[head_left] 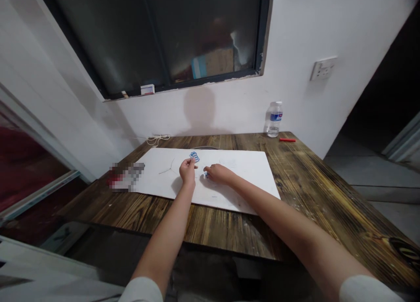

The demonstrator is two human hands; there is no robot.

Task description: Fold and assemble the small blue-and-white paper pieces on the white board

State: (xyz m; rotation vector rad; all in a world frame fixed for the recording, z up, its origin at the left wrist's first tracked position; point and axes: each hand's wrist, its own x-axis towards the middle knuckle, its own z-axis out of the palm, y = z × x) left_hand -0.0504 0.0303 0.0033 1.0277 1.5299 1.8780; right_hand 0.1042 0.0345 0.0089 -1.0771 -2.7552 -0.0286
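My left hand is closed on a small fan of blue-and-white cards that look like playing cards. The cards stick up past the thumb, above a white board. To the right, my right hand is low over the board, its fingers bent down around another blue-and-white card. That card is mostly hidden by the fingers. Thin dark lines mark the board left of my left hand, and a short dark mark shows near its front edge.
The board lies on a dark wooden table. At the back right stand a water bottle and a red pen-like stick. A white cord is coiled at the back left. Something pixelated covers the board's left edge.
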